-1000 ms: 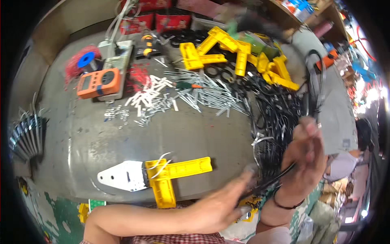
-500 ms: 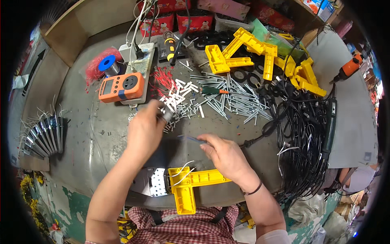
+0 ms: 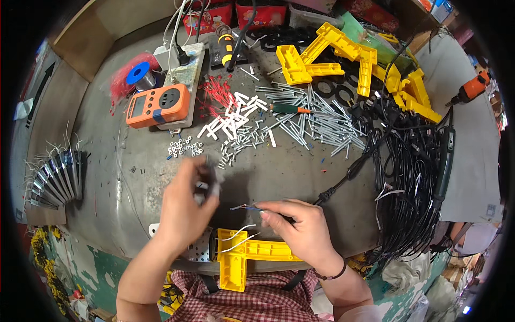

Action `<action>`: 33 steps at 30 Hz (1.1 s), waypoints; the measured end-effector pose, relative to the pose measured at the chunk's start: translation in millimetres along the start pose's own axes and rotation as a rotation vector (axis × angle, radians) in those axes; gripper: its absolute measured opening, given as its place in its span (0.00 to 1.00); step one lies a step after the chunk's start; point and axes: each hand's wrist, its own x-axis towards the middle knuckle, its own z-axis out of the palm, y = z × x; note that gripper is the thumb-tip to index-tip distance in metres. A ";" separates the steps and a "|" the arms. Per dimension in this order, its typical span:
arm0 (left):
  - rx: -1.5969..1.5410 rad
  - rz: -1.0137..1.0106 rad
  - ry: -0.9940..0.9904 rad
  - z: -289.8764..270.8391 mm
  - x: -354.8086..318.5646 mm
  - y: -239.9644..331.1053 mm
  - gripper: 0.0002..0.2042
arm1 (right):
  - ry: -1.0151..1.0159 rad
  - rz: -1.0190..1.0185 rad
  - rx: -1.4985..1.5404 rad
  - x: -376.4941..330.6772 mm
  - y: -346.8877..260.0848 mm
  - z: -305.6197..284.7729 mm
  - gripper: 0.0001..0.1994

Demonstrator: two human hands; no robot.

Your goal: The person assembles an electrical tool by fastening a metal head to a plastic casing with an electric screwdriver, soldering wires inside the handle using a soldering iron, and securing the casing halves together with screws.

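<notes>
Black cable (image 3: pixel 343 181) in right hand (image 3: pixel 300 231)

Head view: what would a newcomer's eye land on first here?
Probably the bright yellow plastic brackets heaped at the far right of the metal table, and the orange meter at far left. Nearer, the right hand pinches a black cable's stripped end beside the left hand.

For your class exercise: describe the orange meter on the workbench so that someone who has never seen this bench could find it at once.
Start at the grey metal workbench and look to its far left part, beside the blue solder spool. There the orange meter lies flat beside a white power strip. It is the only flat orange box with a small screen and a socket face; the other orange thing, a power tool, sits far right.
</notes>
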 end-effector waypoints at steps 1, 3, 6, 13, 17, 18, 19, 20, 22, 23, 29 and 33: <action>-0.206 -0.062 -0.038 -0.9 -12.2 0.2 0.17 | -0.009 0.000 0.005 0.1 -2.1 2.8 0.07; -0.380 -0.093 -0.080 -3.6 -27.8 1.2 0.18 | 0.051 -0.199 -0.100 1.2 -7.6 8.2 0.08; -0.654 -0.117 -0.126 -5.2 -37.1 -6.1 0.19 | 0.061 -0.143 -0.137 -3.2 -13.7 18.0 0.07; -0.908 -0.179 -0.131 -7.3 -37.2 -9.6 0.21 | 0.130 -0.237 -0.222 -4.8 -9.3 24.6 0.07; -0.877 -0.180 -0.137 -6.2 -36.5 -10.0 0.22 | 0.111 -0.224 -0.237 -4.5 -11.4 24.2 0.07; -0.876 -0.170 -0.131 -5.1 -36.9 -10.0 0.22 | 0.112 -0.223 -0.238 -4.4 -10.7 24.2 0.07; -0.874 -0.160 -0.125 -4.2 -37.4 -9.8 0.23 | 0.117 -0.227 -0.232 -3.8 -9.1 24.5 0.07; -0.875 -0.161 -0.126 -4.0 -37.9 -9.1 0.23 | 0.122 -0.231 -0.226 -3.8 -8.2 24.5 0.07; -0.817 -0.164 -0.118 -4.6 -38.2 -6.9 0.25 | 0.101 -0.202 -0.250 -4.7 -9.5 23.1 0.07; -0.817 -0.163 -0.118 -4.7 -38.5 -5.1 0.25 | 0.079 -0.173 -0.273 -5.3 -9.9 22.5 0.07; -0.729 -0.107 -0.108 1.7 -45.4 -3.1 0.25 | 0.075 -0.175 -0.198 -7.1 -17.9 23.1 0.09; -0.805 -0.083 -0.170 5.2 -43.1 -1.1 0.23 | -0.024 0.011 -0.038 -10.4 -11.8 9.6 0.08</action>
